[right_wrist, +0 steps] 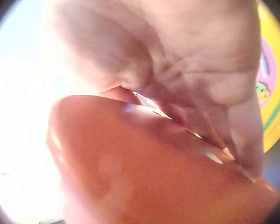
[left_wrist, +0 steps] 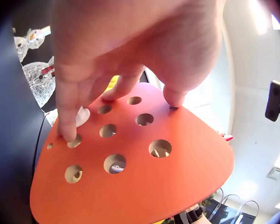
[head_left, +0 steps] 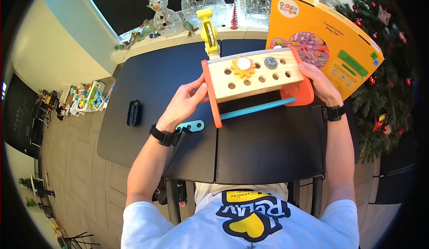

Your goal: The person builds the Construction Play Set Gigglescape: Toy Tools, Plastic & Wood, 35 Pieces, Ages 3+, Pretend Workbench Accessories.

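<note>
Both hands hold up a toy workbench with a pale wooden top full of holes, red side panels and a blue bar. An orange gear with a white centre and a grey round piece sit on it. The left hand grips the left side panel; in the left wrist view its fingers press the holed red panel. The right hand grips the other side; in the right wrist view this hand lies against the red panel.
A yellow toy stands behind the workbench. On the black table lie a teal holed strip and a black tray. An orange box stands back right, beside a decorated tree. Snowman figures line the ledge.
</note>
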